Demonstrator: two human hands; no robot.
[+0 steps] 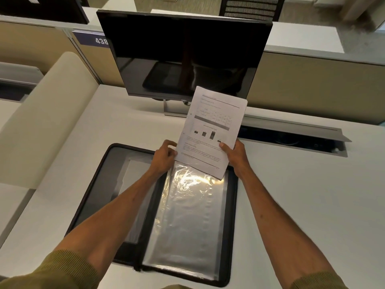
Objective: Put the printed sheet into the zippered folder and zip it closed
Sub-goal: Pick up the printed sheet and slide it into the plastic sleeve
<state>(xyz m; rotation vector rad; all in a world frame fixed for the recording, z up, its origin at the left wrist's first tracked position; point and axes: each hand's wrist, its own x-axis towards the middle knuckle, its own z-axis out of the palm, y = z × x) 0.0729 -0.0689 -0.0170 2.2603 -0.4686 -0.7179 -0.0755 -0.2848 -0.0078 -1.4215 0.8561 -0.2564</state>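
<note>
Zippered folder [98, 197] lies open on the bench [302, 195], clear plastic sleeves [187, 215] exposed. Printed sheet [212, 130] is held above its far edge, right hand [235, 152] fingers pinching the sheet's lower edge, left hand [164, 157] fingers curled at its left edge.

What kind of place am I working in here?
Most likely an open-plan office cubicle: a Dell monitor on a white desk, low partition panels between workstations, and a numbered desk tag.

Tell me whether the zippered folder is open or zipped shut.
Open. The zippered folder lies spread flat on the desk, both halves showing, its clear sleeve exposed.
</note>
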